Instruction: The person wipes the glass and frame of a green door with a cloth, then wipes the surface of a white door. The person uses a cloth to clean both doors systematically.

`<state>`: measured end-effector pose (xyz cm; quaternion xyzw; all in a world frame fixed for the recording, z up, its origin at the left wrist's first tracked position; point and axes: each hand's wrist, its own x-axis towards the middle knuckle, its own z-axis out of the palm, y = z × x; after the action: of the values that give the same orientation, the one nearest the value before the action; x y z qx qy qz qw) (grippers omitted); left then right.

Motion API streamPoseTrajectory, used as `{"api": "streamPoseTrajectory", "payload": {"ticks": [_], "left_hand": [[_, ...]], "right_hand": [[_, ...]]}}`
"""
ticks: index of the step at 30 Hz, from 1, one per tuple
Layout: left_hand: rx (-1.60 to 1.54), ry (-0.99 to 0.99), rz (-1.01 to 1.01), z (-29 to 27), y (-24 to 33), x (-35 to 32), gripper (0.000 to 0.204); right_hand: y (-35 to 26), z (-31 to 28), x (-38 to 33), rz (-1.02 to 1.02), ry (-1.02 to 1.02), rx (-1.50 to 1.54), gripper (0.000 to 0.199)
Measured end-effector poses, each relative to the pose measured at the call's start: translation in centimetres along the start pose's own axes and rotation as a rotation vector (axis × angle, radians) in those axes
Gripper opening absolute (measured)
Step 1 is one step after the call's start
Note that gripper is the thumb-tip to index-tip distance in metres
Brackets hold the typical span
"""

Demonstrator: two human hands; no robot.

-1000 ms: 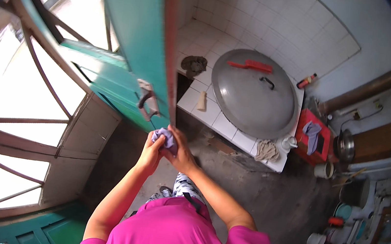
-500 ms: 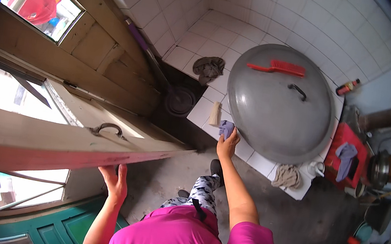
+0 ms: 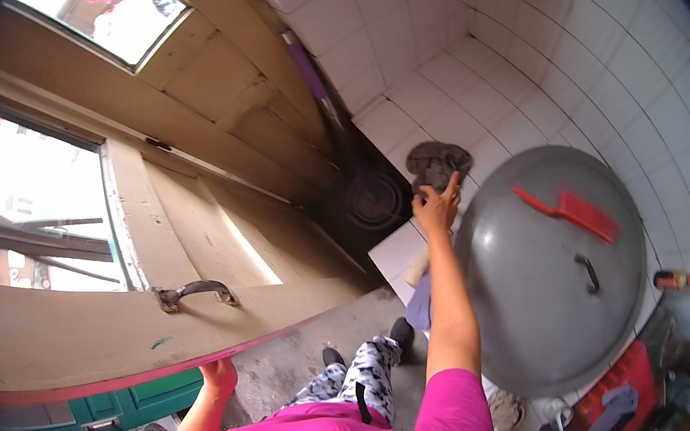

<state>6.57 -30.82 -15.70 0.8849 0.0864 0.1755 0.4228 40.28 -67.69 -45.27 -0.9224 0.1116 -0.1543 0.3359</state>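
My right hand [image 3: 437,210] reaches over the white tiled ledge to a crumpled dark grey rag [image 3: 439,160]. Its thumb and fingers are apart at the rag's near edge, the hand open; whether they touch the cloth I cannot tell. Below it, a purple cloth [image 3: 420,304] and a pale bundle-like thing [image 3: 416,269] lie at the ledge's edge, partly behind my forearm. My left hand [image 3: 219,375] is against the pink lower edge of a cream door [image 3: 263,309] with a metal handle [image 3: 200,292]; the door hides most of its fingers.
A big grey domed lid [image 3: 524,309] with a red brush [image 3: 580,215] on it fills the ledge. A bottle [image 3: 675,280] stands behind at the right. A beige rag [image 3: 507,409] and a red container [image 3: 619,382] are nearer. A purple-handled tool [image 3: 304,66] leans in the corner.
My right hand has let go of the purple cloth, left on the ledge's edge, and moved up to the dark rag. The view has shifted left, and the door stands at a different angle.
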Motion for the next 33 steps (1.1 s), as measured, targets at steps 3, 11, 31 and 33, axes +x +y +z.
{"api": "streamPoseTrajectory", "payload": {"ticks": [3, 11, 31, 33], "left_hand": [[-0.009, 0.057, -0.016, -0.1, 0.2, -1.6, 0.020], [0.220, 0.007, 0.168, 2.1, 1.5, 1.9, 0.016], [-1.063, -0.680, -0.575, 2.4, 4.9, -0.5, 0.033], [-1.166, -0.557, -0.544, 0.6, 3.3, -0.2, 0.043]], "right_hand": [[-0.5, 2.3, 5.0, 0.247, -0.380, 0.001, 0.028], [2.6, 5.9, -0.3, 0.070, -0.438, 0.448, 0.020], [-26.3, -26.1, -22.7, -0.419, -0.430, 0.823, 0.021], [-25.6, -24.1, -23.3, -0.237, -0.213, 0.954, 0.019]]}}
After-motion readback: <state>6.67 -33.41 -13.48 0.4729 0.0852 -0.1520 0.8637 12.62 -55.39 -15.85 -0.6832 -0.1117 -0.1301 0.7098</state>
